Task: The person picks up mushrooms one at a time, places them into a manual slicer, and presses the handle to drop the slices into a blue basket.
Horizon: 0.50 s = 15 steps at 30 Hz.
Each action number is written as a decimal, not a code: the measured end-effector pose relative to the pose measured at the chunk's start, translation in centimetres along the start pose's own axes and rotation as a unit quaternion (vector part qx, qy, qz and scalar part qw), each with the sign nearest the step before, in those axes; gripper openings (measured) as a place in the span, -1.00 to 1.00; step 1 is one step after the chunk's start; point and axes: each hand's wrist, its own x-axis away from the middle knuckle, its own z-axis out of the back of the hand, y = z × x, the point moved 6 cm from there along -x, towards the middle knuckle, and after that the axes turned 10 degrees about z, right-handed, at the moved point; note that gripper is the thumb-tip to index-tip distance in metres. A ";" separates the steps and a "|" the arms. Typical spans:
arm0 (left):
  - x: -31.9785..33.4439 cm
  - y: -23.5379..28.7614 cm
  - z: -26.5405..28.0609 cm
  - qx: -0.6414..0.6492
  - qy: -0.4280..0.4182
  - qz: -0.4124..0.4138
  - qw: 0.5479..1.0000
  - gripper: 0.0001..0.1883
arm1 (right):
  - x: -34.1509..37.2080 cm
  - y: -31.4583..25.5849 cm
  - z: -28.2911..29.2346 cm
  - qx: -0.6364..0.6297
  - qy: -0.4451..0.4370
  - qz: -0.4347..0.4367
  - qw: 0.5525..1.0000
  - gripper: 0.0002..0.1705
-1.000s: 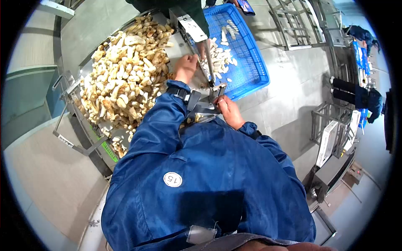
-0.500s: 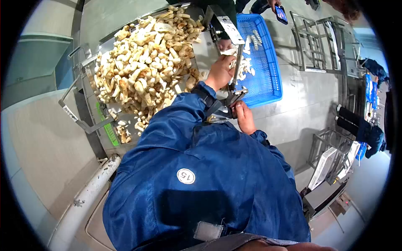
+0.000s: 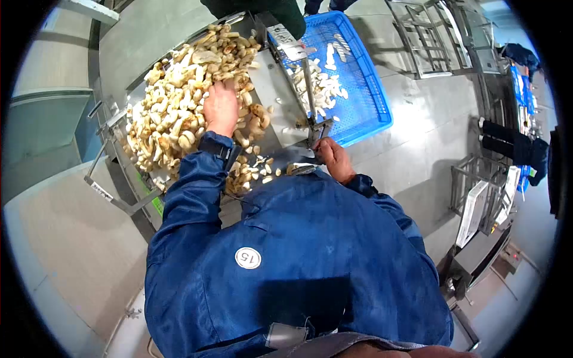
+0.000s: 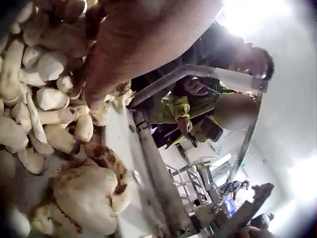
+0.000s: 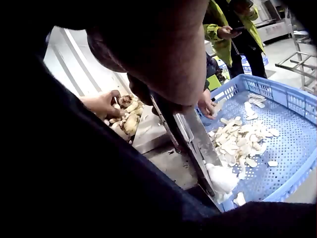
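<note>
In the head view my left hand (image 3: pixel 221 108) reaches into a large heap of pale, brown-stained mushrooms (image 3: pixel 179 110), fingers stretched forward among them. The left wrist view shows its fingertips right at a mushroom (image 4: pixel 84 126), with a big bulbous one (image 4: pixel 86 198) lying nearer the camera. My right hand (image 3: pixel 337 160) grips the handle end of a long metal lever blade (image 3: pixel 309 89) on a slicer. Beyond that blade, white mushroom slices (image 5: pixel 242 141) are spread in a blue basket (image 3: pixel 373 89). Against the blade's lower part sits a white piece (image 5: pixel 222 178).
A metal plate (image 3: pixel 277 98) lies between the heap and the blade. Small scraps (image 3: pixel 256 170) are scattered close to my body. Another person's hand (image 5: pixel 205 103) is at the basket's edge, and someone in a yellow jacket (image 5: pixel 218 29) stands beyond. Metal racks (image 3: pixel 421 45) stand at the right.
My left hand has left the blade and moved left onto the mushroom heap. My right hand stays on the handle. A phone seen at the top earlier is out of the head view.
</note>
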 end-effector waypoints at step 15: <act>1.1 5.5 -1.7 0.450 -0.083 0.102 0.883 -0.62 | 0.1 0.4 0.1 0.012 0.013 0.014 1.000 -0.63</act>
